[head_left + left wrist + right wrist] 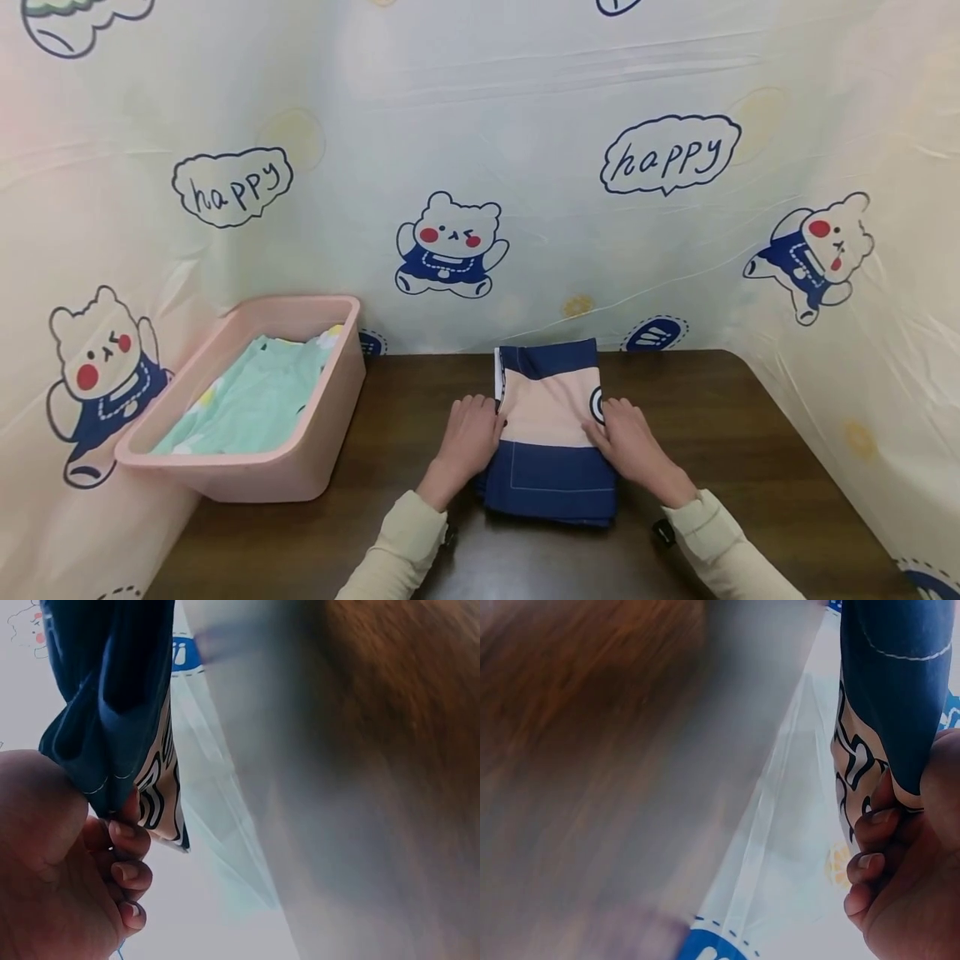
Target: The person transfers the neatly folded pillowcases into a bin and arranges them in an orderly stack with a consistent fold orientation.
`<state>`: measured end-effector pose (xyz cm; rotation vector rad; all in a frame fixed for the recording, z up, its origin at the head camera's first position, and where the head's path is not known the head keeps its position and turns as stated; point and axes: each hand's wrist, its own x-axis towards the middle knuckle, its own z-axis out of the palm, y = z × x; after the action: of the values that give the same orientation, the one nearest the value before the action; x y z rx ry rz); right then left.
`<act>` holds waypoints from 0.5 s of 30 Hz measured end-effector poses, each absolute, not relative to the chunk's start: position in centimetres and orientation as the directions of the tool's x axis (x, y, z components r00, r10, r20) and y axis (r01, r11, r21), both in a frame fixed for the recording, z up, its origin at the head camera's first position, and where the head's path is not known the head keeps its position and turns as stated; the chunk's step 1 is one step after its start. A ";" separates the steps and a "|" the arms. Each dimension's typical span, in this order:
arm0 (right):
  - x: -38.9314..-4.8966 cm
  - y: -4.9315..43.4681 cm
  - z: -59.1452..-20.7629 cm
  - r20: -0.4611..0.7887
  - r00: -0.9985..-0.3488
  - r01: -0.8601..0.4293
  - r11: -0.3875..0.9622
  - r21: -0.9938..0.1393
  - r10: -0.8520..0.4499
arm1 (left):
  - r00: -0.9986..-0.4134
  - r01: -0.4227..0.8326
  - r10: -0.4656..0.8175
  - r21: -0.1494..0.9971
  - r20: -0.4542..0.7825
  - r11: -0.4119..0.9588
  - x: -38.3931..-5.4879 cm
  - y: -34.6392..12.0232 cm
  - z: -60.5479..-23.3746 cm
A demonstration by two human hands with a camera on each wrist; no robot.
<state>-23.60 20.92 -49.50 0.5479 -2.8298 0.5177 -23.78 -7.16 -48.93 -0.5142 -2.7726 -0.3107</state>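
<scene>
A folded navy-and-peach cloth (551, 408) stretches lengthwise in front of me, with a round dark emblem on its right edge and pale stitching on the navy bands. My left hand (471, 433) grips its left side at mid-length, and my right hand (633, 437) grips the opposite side. In the left wrist view, thumb and curled fingers pinch the edge of the navy fabric (124, 682). The right wrist view likewise has the fingers curled around the cloth (900, 690), where black lettering shows on its peach part. Several layers are visible at the near end.
At the left of the dark wooden table (750, 467) stands a pink plastic basin (322, 450) holding mint-green patterned fabric (247, 400). A pale sheet (525, 108) printed with bears and "happy" bubbles hangs behind the table and along both sides.
</scene>
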 end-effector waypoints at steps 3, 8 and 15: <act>-23.6 20.5 -49.5 0.273 -0.904 -0.404 0.867 -0.291 -0.329 | -0.896 0.369 0.305 0.158 0.323 0.916 -23.7 -7.6 -48.6; -23.5 19.9 -49.3 0.303 -0.890 -0.424 0.862 -0.278 -0.340 | -0.894 0.361 0.297 0.147 0.335 0.921 -23.4 -8.2 -48.2; -23.8 18.9 -49.0 0.327 -0.879 -0.435 0.864 -0.255 -0.346 | -0.889 0.344 0.283 0.118 0.359 0.931 -23.2 -8.7 -47.7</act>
<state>-23.80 18.85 -48.97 0.5911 -2.7662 0.4713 -23.17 -8.66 -47.68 -0.4603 -2.7490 -0.2544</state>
